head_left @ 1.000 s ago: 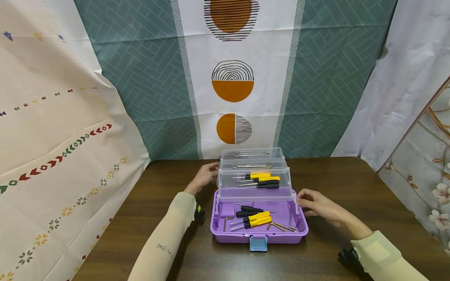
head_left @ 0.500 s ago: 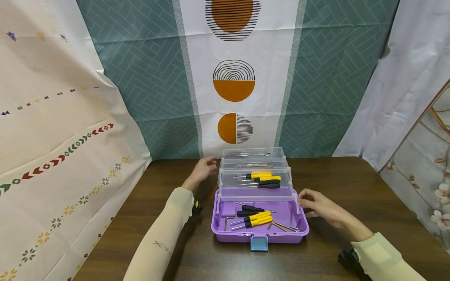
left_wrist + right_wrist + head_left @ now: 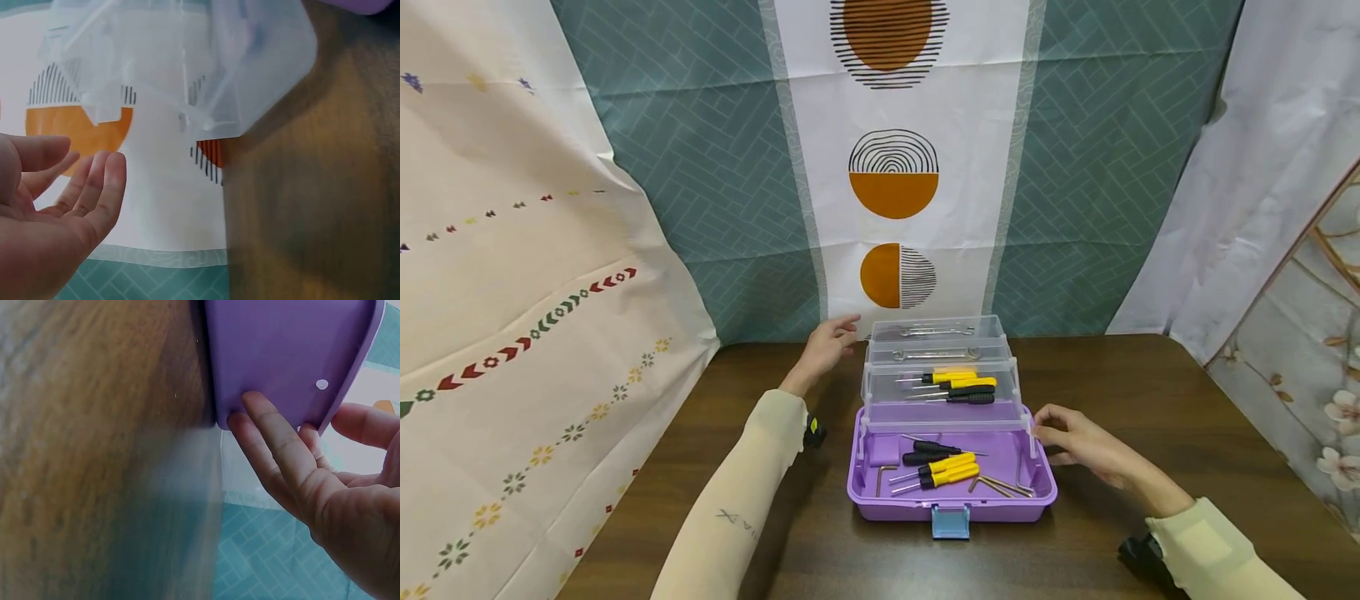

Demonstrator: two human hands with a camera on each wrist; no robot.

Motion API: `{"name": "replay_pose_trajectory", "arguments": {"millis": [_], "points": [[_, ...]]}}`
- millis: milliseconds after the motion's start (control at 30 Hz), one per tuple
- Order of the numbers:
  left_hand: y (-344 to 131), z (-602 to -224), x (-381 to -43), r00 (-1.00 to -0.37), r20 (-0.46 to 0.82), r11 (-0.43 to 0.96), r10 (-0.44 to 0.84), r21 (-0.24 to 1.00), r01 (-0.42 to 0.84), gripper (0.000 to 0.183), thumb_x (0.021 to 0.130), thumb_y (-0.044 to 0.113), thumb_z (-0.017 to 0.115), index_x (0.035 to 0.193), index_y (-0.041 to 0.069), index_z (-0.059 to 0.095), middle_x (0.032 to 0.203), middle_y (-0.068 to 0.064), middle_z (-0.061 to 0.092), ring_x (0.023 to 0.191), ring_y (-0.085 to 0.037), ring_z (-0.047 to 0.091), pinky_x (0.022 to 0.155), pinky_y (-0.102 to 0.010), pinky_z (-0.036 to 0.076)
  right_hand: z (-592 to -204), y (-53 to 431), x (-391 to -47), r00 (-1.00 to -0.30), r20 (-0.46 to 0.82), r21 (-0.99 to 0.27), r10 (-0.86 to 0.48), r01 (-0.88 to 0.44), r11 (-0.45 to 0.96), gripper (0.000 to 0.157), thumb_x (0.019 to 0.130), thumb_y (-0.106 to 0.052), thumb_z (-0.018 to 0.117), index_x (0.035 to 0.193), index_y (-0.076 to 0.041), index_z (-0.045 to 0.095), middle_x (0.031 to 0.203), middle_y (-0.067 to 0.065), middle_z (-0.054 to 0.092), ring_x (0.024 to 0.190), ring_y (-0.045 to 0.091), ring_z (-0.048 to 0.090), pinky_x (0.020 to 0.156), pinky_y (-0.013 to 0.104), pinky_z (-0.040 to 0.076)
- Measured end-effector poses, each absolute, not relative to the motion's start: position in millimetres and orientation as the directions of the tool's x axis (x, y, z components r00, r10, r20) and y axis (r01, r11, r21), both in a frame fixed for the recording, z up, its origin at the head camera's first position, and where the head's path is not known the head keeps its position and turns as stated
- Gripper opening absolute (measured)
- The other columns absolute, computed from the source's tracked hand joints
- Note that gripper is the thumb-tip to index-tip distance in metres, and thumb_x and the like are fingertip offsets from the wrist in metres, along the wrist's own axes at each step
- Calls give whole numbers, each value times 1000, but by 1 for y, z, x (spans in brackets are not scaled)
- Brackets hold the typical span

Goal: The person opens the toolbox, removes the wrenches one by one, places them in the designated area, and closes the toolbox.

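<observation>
A purple toolbox (image 3: 895,508) stands on the table with its clear tiered trays (image 3: 880,387) raised at the back. Several yellow and black screwdrivers (image 3: 951,476) lie in its base, beside hex keys (image 3: 1000,485). More screwdrivers (image 3: 973,386) and wrenches (image 3: 936,354) show in the trays. My left hand (image 3: 826,346) hovers left of the upper trays, fingers loosely bent and holding nothing; the left wrist view shows a gap between this hand and the clear plastic (image 3: 262,69). My right hand (image 3: 1086,442) rests its fingertips on the toolbox's right side wall (image 3: 281,356), thumb at the rim.
The brown wooden table (image 3: 1150,392) extends on both sides of the toolbox. Close behind it hangs a green and white cloth (image 3: 895,233). A pale patterned cloth (image 3: 550,375) drapes along the left, and a flowered one (image 3: 1322,375) along the right.
My left hand has moved up, back and slightly left, away from the side of the trays. The right hand has stayed at the toolbox's right side. The toolbox has not moved.
</observation>
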State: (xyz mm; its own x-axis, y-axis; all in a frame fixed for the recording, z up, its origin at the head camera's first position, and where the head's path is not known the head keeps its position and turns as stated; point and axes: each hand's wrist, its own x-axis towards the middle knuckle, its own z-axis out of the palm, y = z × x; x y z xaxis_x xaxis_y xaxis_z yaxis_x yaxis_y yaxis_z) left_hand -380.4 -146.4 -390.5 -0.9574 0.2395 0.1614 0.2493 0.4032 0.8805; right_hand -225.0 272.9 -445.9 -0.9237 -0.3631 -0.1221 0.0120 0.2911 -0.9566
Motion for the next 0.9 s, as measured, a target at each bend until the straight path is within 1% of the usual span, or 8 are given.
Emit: {"name": "replay_pose_trajectory", "arguments": {"millis": [133,267,433,600,667,833,900], "points": [[-144,-377,-381,-951,191,428,242,859,282,41,108,7,51,148,1,56,136,-26,57,122,-45,62,100,-51,55,-445,271,-225,-929,-120,-957,-349,14,291,32,107,-22,59,120,5,52,129,24,53,117,33,60,91,51,59],[-142,-367,-384,-946,204,403,252,866,294,39,108,7,52,146,2,58,133,-27,59,122,-46,61,101,-52,54,-445,271,-225,-928,-97,-964,-360,-3,267,30,107,-20,58,120,7,51,129,26,52,117,34,60,90,50,60],[-136,-357,-387,-941,190,415,280,860,297,38,108,10,54,145,3,59,133,-26,60,120,-42,62,102,-48,54,-448,272,-226,-922,-91,-968,-376,-7,249,29,108,-18,57,120,7,51,128,25,52,118,35,60,90,50,60],[-127,-345,-397,-911,170,459,376,819,343,37,109,11,54,143,0,59,136,-28,62,121,-40,62,101,-47,55,-449,273,-226,-922,-100,-970,-374,6,243,29,108,-17,57,121,8,50,130,26,51,120,36,59,90,52,59],[-122,-340,-401,-896,153,484,418,797,362,38,109,13,54,144,-1,59,137,-24,62,123,-40,62,102,-47,54,-448,273,-225,-923,-105,-969,-369,12,246,29,108,-18,57,121,8,50,131,26,51,120,37,59,91,52,59],[-108,-327,-403,-854,86,532,513,749,395,39,110,22,54,144,4,61,139,-17,63,124,-36,61,104,-47,53,-446,272,-225,-924,-112,-966,-365,16,257,29,108,-18,57,121,7,51,131,27,51,121,37,59,91,52,59],[-103,-324,-403,-835,60,541,546,736,407,39,110,25,53,144,6,62,140,-17,63,124,-34,61,105,-46,52,-446,272,-225,-924,-112,-966,-364,15,260,28,108,-18,57,121,7,51,132,26,51,121,38,59,91,53,59]]}}
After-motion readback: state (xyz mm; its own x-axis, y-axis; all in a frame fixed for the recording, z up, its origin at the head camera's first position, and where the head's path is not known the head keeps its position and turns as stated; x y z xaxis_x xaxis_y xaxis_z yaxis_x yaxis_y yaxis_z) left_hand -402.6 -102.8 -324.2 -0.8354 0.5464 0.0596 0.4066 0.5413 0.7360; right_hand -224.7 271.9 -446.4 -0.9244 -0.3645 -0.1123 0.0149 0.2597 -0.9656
